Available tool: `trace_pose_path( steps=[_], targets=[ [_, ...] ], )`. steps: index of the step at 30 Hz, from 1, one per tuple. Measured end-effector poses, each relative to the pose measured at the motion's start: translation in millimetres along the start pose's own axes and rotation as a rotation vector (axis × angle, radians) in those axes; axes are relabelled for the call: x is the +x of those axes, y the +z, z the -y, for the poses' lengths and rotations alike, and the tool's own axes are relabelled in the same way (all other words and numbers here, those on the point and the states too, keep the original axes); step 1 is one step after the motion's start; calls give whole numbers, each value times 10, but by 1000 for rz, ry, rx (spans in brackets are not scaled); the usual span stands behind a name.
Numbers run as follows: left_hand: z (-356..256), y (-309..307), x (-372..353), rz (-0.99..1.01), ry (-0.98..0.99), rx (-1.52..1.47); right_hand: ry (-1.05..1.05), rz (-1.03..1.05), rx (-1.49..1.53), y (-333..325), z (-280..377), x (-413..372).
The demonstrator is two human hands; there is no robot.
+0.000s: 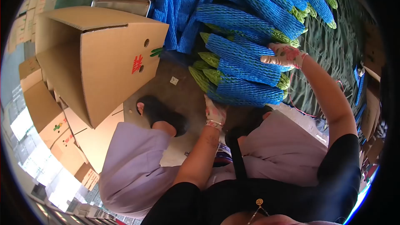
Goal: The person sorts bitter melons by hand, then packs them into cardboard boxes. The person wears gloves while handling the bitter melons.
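Note:
Several green, bumpy bitter melons (pixel 249 68) in blue foam net sleeves lie side by side in front of me, tips showing at the ends. My left hand (pixel 215 113), in a white floral glove, grips the left end of the nearest bitter melon (pixel 250 96) from below; its fingers are partly hidden. My right hand (pixel 286 56), in a matching glove, grasps the right end of the bundle, thumb lying across a sleeve and fingers partly out of sight behind it. Further sleeved bitter melons (pixel 266 6) are heaped beyond my hands.
An open cardboard box (pixel 121 62) with red print stands to the left. Blue empty-looking net sleeves (pixel 177 12) lie beside it, near a metal tray (pixel 123 3). More cartons (pixel 46 112) are stacked at far left. Dark green cloth (pixel 321 75) spreads under the heap.

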State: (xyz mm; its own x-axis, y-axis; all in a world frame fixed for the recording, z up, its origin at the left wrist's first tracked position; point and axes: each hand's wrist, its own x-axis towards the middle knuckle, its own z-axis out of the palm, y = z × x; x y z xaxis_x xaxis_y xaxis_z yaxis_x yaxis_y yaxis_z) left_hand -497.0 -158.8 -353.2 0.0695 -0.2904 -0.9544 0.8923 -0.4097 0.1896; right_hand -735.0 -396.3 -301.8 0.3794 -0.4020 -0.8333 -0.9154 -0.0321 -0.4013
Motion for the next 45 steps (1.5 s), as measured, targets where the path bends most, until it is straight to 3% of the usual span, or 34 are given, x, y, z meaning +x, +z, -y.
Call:
trace_pose_path(
  steps=[3,5,7,13,15,17,19,21,24,27,28,29,31,32,35,40,43,45],
  targets=[
    [-122,167,7,116,0,-171,-104,131,158,23,-22,75],
    [-162,175,82,227,-58,-203,-61,87,136,172,-119,182],
    [-190,198,130,247,-72,-207,-152,73,302,163,96,188],
    [-194,181,169,315,-160,-212,-193,168,340,90,92,401],
    [-230,216,92,296,-186,-225,-296,65,390,207,55,350],
    [-227,233,40,291,-193,-245,-326,-9,290,230,274,31],
    [-235,257,13,334,-181,-255,-174,-63,28,212,576,-198],
    [-210,230,-51,361,-183,-261,-167,-49,62,179,574,-145],
    [-279,338,-118,310,-178,-211,-316,49,186,110,387,33],
    [-356,426,-238,384,-179,-258,-300,159,227,59,358,31],
    [-327,409,-198,419,-117,-313,-266,234,405,48,361,-13],
    [-297,404,-175,456,-55,-366,-269,233,401,84,344,-9],
    [-276,501,-268,464,-72,-364,-304,252,580,175,309,18],
    [-275,559,-307,470,-89,-358,-309,131,443,188,295,-8],
    [-202,651,-353,528,-30,-357,-337,45,359,268,314,-16],
    [-230,717,-484,500,57,-308,-346,-3,406,311,367,-213],
    [-361,778,-701,522,96,-211,-323,-27,635,322,352,-503],
    [-480,846,-922,653,77,-149,-333,70,990,334,425,-832]
  ],
)
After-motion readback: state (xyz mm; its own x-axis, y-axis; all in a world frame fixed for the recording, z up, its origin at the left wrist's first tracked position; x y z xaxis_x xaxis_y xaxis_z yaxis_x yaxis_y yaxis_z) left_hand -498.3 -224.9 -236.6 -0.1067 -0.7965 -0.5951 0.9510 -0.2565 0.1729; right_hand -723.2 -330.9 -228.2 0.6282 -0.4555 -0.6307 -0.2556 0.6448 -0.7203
